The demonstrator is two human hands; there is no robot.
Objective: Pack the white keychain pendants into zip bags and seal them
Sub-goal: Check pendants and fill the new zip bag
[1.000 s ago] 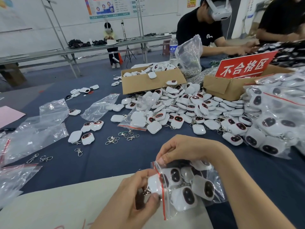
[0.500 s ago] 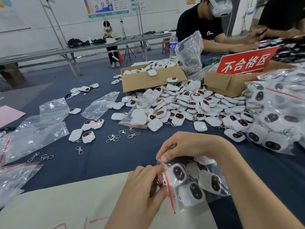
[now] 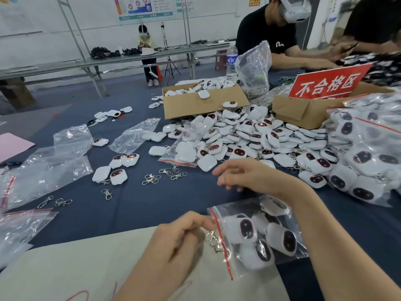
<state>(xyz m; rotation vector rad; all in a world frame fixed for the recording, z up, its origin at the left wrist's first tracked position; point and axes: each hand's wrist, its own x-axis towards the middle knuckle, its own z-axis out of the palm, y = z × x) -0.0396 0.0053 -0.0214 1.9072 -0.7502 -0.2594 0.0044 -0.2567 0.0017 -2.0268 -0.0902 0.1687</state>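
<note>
A clear zip bag [image 3: 260,237] with a red seal strip lies near me, holding several white keychain pendants with dark oval faces. A metal clasp pokes out at its mouth. My left hand [image 3: 182,240] pinches the bag's top corner by the red strip. Above the bag, my right hand [image 3: 249,177] hovers with fingers spread and holds nothing. A big heap of loose white pendants [image 3: 249,137] covers the blue table beyond it.
Filled bags [image 3: 366,153] pile up at the right. Two cardboard boxes [image 3: 204,103] [image 3: 308,109] stand behind the heap, one with a red sign. Empty zip bags [image 3: 50,170], loose pendants and metal clasps [image 3: 152,179] lie at the left. Other people work across the table.
My right hand has let go of the bag's mouth and lifted away toward the pendant heap. My left hand still holds the bag, which now lies lower right.
</note>
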